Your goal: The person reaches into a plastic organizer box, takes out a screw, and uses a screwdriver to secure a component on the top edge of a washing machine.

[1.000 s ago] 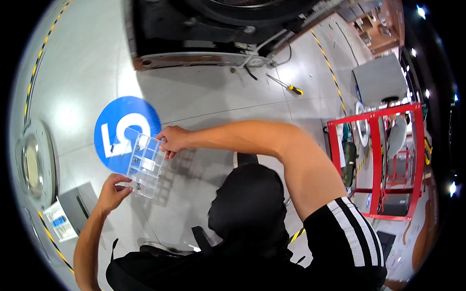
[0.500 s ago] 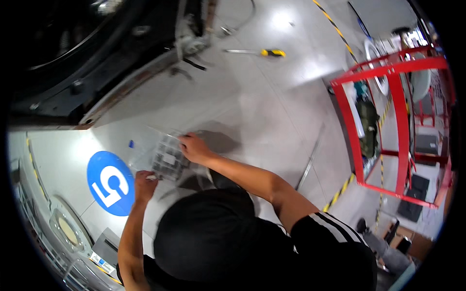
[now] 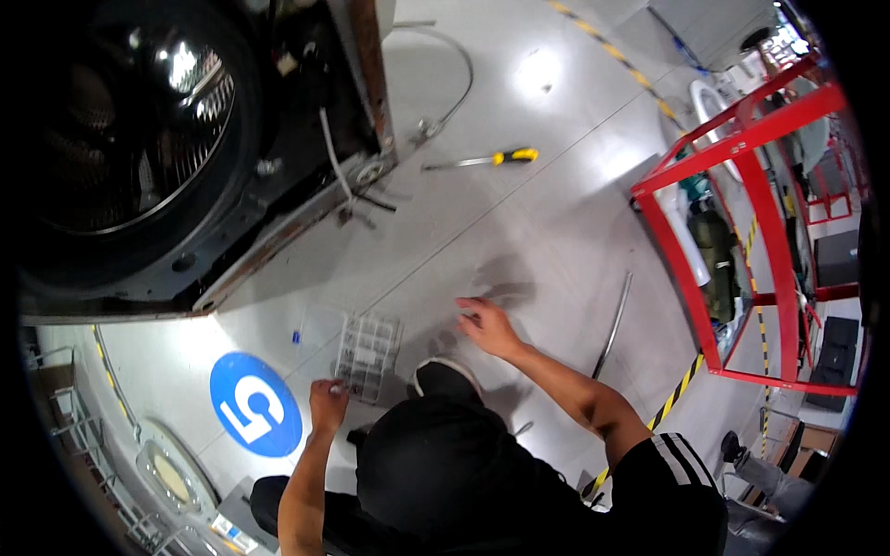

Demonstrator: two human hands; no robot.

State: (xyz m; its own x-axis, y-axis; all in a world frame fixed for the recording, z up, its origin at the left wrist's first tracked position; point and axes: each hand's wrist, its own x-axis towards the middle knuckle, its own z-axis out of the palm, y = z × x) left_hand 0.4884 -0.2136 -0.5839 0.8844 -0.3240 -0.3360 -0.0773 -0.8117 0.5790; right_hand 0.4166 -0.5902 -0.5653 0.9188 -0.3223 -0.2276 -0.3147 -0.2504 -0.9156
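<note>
A clear plastic compartment box (image 3: 368, 350), divided into several small cells, lies on the grey tiled floor in front of me. My left hand (image 3: 328, 406) is at its near left corner, fingers pinched together; whatever is between them is too small to make out. Off to the right of the box, my right hand (image 3: 489, 327) is raised over the floor with its fingers apart and nothing in them. Beyond the hands, a yellow and black screwdriver (image 3: 514, 156) rests on the floor. A small blue piece (image 3: 296, 337) lies left of the box.
A dark machine with a round drum (image 3: 148, 176) fills the upper left, a thin cable (image 3: 468, 69) beside it. At right stands a red metal frame (image 3: 762, 204); a metal rod (image 3: 614, 324) lies before it. A ring-shaped door (image 3: 165, 471) sits lower left, near a blue floor sticker (image 3: 227, 375).
My right hand has let go of the box and moved right, its fingers spreading. The left hand stays by the box's near corner. The whole view has shifted.
</note>
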